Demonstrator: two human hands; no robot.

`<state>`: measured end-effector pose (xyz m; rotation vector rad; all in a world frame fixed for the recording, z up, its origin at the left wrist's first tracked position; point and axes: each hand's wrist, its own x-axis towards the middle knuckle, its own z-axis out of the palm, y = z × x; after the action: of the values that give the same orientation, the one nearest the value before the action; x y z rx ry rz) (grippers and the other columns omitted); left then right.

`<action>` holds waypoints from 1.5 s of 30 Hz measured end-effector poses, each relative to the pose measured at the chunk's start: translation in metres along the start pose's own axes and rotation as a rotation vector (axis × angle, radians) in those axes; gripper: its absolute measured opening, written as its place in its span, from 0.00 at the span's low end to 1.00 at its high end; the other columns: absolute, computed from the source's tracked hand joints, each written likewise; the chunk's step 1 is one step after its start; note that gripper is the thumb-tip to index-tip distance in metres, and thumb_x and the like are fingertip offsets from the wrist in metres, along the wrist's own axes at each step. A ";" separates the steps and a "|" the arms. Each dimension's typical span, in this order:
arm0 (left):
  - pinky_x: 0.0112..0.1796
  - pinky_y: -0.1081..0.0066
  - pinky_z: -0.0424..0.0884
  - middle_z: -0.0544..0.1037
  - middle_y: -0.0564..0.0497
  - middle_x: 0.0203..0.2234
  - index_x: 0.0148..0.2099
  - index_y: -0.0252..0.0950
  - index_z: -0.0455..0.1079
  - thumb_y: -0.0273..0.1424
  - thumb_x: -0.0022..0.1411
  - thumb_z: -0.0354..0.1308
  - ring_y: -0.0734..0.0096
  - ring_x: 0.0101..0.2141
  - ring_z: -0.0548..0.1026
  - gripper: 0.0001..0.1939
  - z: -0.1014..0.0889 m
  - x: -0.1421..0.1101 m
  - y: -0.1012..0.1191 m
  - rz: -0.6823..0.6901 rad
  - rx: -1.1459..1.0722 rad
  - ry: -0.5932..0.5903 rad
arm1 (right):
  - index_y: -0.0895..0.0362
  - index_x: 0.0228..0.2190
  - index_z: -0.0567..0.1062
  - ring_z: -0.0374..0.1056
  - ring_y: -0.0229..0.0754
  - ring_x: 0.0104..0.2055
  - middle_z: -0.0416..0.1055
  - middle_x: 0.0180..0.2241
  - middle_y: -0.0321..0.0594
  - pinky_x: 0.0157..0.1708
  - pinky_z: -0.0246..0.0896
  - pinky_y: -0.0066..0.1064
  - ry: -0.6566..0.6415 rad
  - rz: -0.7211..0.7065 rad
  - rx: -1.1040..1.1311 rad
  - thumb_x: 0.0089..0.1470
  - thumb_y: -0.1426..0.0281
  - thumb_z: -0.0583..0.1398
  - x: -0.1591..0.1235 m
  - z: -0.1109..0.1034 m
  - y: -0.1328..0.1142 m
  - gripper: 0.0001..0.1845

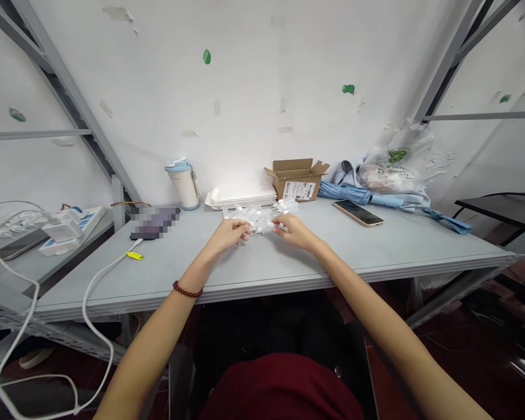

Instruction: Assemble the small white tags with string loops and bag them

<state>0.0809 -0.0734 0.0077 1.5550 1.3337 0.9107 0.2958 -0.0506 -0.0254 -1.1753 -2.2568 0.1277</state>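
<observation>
Over the middle of the table (157,265), my left hand (231,234) and my right hand (294,231) face each other, both with fingers closed in a pinch. Small white pieces with a thin cord (259,228) sit between the fingertips. The right thumb and forefinger hold a small white end piece; the left fingertips close on the white piece beside it. Their exact kind is too small to make out. Just behind lie clear plastic wrappings (251,212) and more small white parts (287,205). A dark red bead bracelet (187,290) circles my left wrist.
At the back stand a cup with a blue lid (184,184), a stack of flat white boxes (242,195) and an open cardboard box (298,179). A phone (357,213), a blue umbrella (394,201) and a plastic bag (398,163) lie right. A white cable (100,273) hangs left.
</observation>
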 end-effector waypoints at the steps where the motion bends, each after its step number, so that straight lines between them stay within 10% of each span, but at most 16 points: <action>1: 0.25 0.75 0.65 0.78 0.44 0.35 0.40 0.30 0.72 0.32 0.53 0.58 0.72 0.28 0.74 0.13 0.000 0.000 0.000 0.003 -0.001 -0.018 | 0.61 0.37 0.74 0.65 0.44 0.39 0.75 0.37 0.46 0.42 0.58 0.35 0.020 -0.011 0.048 0.54 0.72 0.57 0.000 -0.001 -0.001 0.09; 11: 0.27 0.72 0.66 0.78 0.44 0.35 0.41 0.31 0.73 0.40 0.53 0.59 0.71 0.29 0.74 0.18 -0.002 -0.002 -0.003 0.022 -0.040 -0.133 | 0.59 0.38 0.75 0.66 0.39 0.36 0.74 0.38 0.43 0.34 0.60 0.30 0.031 -0.048 0.333 0.54 0.70 0.58 -0.002 -0.009 -0.012 0.10; 45: 0.27 0.72 0.64 0.78 0.45 0.31 0.31 0.32 0.73 0.42 0.46 0.65 0.70 0.29 0.73 0.18 -0.004 -0.002 -0.001 -0.002 -0.054 -0.183 | 0.57 0.37 0.73 0.66 0.46 0.41 0.71 0.36 0.44 0.41 0.61 0.38 0.226 -0.211 0.186 0.53 0.72 0.60 -0.002 0.007 -0.016 0.07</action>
<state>0.0768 -0.0749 0.0079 1.5558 1.1716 0.7769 0.2820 -0.0606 -0.0265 -0.8078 -2.1027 0.1136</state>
